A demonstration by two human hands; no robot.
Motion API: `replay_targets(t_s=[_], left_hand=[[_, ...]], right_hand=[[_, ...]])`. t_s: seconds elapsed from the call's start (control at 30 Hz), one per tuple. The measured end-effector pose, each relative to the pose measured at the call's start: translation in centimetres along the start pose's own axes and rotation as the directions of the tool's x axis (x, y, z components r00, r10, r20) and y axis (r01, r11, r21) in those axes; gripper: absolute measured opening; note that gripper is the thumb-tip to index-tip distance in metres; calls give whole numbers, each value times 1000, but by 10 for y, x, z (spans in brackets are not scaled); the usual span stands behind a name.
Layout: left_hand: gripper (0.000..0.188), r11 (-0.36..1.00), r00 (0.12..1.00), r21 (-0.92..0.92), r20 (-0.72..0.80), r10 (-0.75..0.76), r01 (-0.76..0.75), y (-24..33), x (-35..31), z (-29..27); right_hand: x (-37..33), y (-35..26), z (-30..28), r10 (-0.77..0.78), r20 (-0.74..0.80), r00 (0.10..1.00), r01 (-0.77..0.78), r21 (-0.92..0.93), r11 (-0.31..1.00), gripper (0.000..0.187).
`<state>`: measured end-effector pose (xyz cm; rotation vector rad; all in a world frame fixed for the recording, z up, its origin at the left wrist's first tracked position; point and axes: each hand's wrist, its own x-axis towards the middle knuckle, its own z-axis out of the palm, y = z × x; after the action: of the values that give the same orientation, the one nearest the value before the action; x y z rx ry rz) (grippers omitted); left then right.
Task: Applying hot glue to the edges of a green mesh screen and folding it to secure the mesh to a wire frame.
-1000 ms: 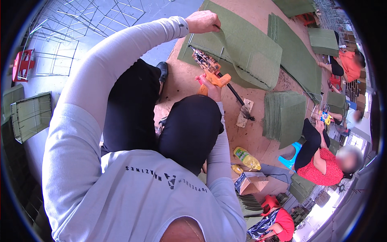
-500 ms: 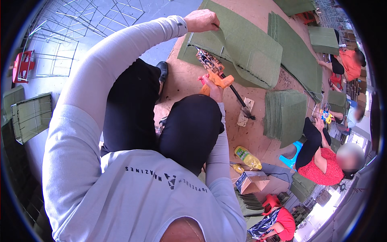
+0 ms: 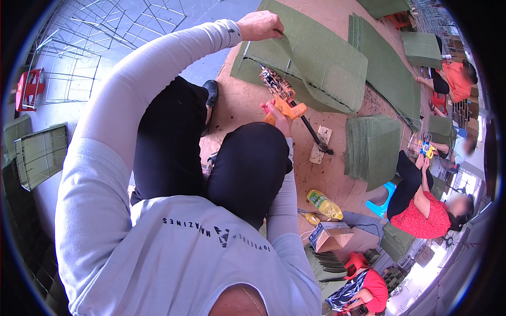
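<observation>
My left hand (image 3: 261,25) is closed in a pinch on the edge of a green felt sheet (image 3: 311,47), whose flap is lifted and folded back. Thin metal rods and a dark line show along the fold. In my right hand (image 3: 279,118) is an orange glue gun (image 3: 278,84), its body blotched with dark residue. The gun's tip points up and left, close to the fold near the rods; contact cannot be made out. A black glue stick (image 3: 314,132) runs out of its back end toward a small pale board (image 3: 322,141) bearing a dark smear.
Felt stacks (image 3: 371,150) lie on the brown work surface to the right. Nearer stand a yellow bottle (image 3: 324,204) and a cardboard box (image 3: 331,237). Wire frames (image 3: 79,73) and a red stool (image 3: 29,89) occupy the left. Several co-workers sit at the right, one in red (image 3: 421,213).
My left hand has shifted slightly left with the felt edge. The glue gun's tip has moved a little right and down. The co-worker in red has turned their head.
</observation>
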<state>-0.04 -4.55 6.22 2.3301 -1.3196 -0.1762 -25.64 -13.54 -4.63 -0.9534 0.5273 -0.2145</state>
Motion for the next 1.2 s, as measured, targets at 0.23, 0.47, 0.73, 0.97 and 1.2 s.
replay_targets(t_s=[0.23,0.47,0.73,0.97,1.2], left_hand=[[22,1000,1000,-5,-1,7,-7,-3,0,1],[22,1000,1000,-2,1,-4,4,-1,1,1],[22,1000,1000,-8,-16,3,-3,-1,0,1],[22,1000,999,3,-13,30,-30,-3,0,1],[21,1000,1000,-6,-12,23,-23,-5,-1,0]], right_hand=[[-1,0,-2,-11,-17,1000,11,35,999,17],[5,6,-4,19,38,999,-17,-56,998,16],[4,4,-1,-17,36,999,18,-19,1000,17],[1,1,-2,-44,-45,998,47,61,997,19],[-2,1,-12,-28,-53,998,29,18,999,23]])
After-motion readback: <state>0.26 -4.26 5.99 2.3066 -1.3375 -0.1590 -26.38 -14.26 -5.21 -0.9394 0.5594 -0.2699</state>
